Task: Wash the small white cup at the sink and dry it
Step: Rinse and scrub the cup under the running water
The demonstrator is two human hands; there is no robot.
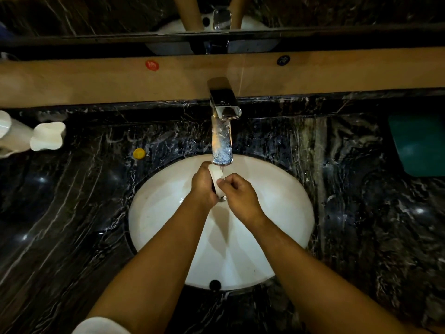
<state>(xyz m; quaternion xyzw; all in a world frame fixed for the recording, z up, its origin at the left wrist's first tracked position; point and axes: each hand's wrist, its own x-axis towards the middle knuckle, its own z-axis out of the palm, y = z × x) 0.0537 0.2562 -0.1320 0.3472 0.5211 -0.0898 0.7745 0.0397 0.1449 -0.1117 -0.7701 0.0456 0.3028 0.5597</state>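
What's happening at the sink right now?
A person is washing a cup over the sink. The left hand holds it under the faucet, where water is running, while the right hand rubs its side. It has not been dried yet.

White against black marble under my camera.

I see a white cup (pixel 216 175) over a white sink (pixel 277 201), set in a black counter (pixel 72 213) veined with white streaks. The tap (pixel 222 131) is shiny silver. Upper frame: a tan ledge (pixel 96 78) bearing a red sticker (pixel 152 65) and a dark blue sticker (pixel 283 60). A yellow cap (pixel 139 153) sits left, a teal mat (pixel 419 145) right.
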